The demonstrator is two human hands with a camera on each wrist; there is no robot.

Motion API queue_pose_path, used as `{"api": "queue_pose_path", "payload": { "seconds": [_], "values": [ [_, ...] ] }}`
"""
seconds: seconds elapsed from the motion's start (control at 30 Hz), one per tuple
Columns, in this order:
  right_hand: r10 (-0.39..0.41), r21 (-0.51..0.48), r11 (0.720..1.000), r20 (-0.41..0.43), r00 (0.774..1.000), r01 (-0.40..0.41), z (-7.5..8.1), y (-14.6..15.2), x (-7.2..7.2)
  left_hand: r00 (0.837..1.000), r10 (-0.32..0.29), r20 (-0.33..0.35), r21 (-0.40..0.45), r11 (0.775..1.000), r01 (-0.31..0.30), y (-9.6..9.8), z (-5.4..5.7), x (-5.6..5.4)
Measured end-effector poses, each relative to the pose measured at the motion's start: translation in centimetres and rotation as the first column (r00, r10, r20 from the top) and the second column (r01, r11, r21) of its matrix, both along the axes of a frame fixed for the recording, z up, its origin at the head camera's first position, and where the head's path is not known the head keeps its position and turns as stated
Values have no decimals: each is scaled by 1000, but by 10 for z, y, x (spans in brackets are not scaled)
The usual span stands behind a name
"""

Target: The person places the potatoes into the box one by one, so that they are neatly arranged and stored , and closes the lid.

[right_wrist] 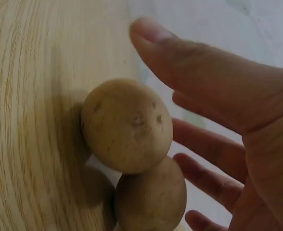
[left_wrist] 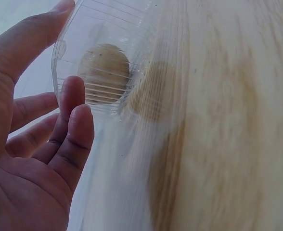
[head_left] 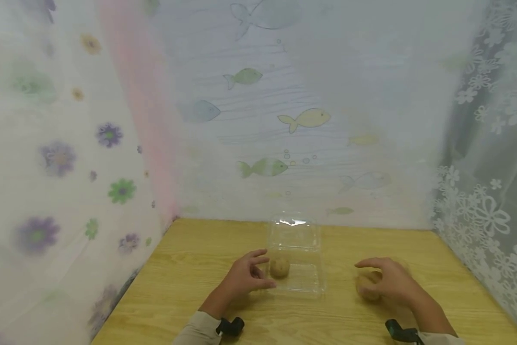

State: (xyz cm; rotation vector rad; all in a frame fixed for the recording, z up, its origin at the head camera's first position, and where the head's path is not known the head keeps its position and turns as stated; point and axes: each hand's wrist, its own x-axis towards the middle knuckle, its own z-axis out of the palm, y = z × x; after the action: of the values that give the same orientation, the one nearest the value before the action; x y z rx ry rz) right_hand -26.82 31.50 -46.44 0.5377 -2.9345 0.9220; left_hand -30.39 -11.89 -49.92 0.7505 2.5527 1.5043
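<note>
a person's bare hands work over a wood-grain worktop (head_left: 189, 282), the step in hand apparently the loading of a clear plastic container (head_left: 303, 277) between its centre and far edge. the left hand (head_left: 246, 277), fingers loosely parted, stands at the container's left wall; contact cannot be told. toward the worktop's right edge, the right hand (head_left: 390, 283), thumb and fingers spread, pinches neither the nearer potato (right_wrist: 127, 126) nor the second potato (right_wrist: 151, 195). the next move likely calls for a grip. counted in view: three potatoes, including the boxed potato (head_left: 280, 267) at the container's left; one container, its one lid (head_left: 294, 235) open.
</note>
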Motion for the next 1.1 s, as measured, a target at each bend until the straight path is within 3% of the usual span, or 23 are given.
{"api": "queue_pose_path", "payload": {
  "seconds": [0.2, 0.37, 0.87, 1.1],
  "values": [
    [115, 10, 993, 4, 993, -115, -8, 9, -4, 1000, -11, -10, 2, 1000, 11, -1, 1, 0],
    [140, -3, 990, 87, 986, -140, -12, 12, -4, 1000, -12, 3, 9, 1000, 12, -2, 0, -1],
    [113, -7, 994, 110, 987, -113, -15, 12, -3, 1000, -9, 1, 3, 1000, 9, 0, 0, 1],
    [64, 28, 997, 53, 997, -66, -12, 7, -4, 1000, -5, 7, 7, 1000, 5, -1, -1, 0]
  ]
}}
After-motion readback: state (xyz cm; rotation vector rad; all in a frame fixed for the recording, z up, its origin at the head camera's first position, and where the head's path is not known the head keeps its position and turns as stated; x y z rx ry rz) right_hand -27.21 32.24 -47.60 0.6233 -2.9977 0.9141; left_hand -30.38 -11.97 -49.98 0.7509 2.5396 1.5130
